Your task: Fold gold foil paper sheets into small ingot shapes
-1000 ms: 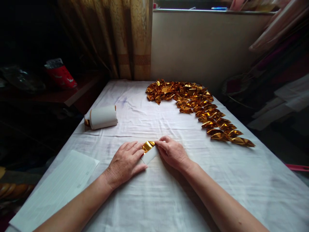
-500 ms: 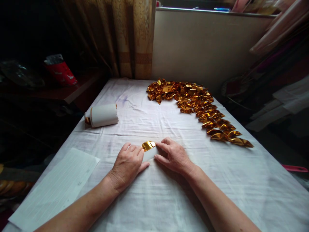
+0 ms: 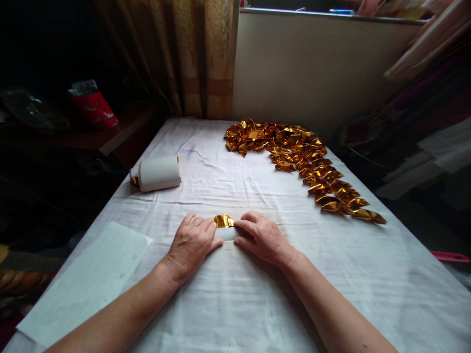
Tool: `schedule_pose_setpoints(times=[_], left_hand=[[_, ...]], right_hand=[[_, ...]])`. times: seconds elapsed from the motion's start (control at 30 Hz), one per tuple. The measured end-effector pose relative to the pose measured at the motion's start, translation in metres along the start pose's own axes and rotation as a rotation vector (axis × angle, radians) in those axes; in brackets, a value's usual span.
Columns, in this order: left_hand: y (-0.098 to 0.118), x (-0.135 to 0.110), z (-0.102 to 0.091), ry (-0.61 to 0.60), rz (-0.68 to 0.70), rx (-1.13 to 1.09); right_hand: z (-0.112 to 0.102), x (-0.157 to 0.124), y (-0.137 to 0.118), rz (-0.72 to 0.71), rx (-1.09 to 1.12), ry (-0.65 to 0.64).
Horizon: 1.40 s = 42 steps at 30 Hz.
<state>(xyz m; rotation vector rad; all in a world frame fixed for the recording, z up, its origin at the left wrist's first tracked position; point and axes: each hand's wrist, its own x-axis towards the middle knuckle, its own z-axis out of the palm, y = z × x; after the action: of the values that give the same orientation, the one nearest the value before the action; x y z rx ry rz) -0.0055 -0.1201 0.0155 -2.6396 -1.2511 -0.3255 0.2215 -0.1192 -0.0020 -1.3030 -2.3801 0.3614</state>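
Note:
A small piece of gold foil paper [image 3: 222,221] lies on the white cloth between my hands, its shiny gold part behind and a pale white strip facing me. My left hand [image 3: 193,240] grips its left end, thumb at the near edge and fingers over the far side. At the right end, the fingertips and thumb of my right hand [image 3: 262,234] pinch it. Both ends are partly hidden by fingers. Beyond, to the right, a long heap of folded gold foil pieces [image 3: 294,149] curves along the table, the nearest ones laid in overlapping rows.
A white roll [image 3: 160,174] with gold showing at its end lies at the back left. A lined paper sheet [image 3: 88,279] rests beneath my left forearm. On a dark side table [image 3: 125,130] stands a red container [image 3: 95,109]. A curtain [image 3: 219,54] hangs behind.
The foil paper has turned from a slant to nearly level with the table edge. My left hand has shifted slightly left, and both hands remain on the piece.

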Motion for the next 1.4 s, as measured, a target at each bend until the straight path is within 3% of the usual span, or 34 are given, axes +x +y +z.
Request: schedule_pose_setpoints(times=[0.17,0.4,0.73,0.93,1.4], left_hand=[[-0.001,-0.003,0.001,0.003,0.011,-0.060],[-0.002,-0.003,0.000,-0.006,-0.025,-0.128],[-0.002,-0.001,0.002,0.023,-0.041,-0.111],[0.001,-0.002,0.004,0.053,-0.067,-0.100],[-0.005,0.001,0.008,0.064,-0.084,-0.133]], right_hand=[[0.002,0.004,-0.005,-0.081,-0.001,-0.013],[0.004,0.009,-0.009,-0.049,-0.079,-0.050],[0.016,0.015,-0.009,-0.012,-0.104,0.049],[0.019,0.009,0.005,-0.009,0.118,0.170],[0.012,0.006,0.026,-0.139,0.136,0.051]])
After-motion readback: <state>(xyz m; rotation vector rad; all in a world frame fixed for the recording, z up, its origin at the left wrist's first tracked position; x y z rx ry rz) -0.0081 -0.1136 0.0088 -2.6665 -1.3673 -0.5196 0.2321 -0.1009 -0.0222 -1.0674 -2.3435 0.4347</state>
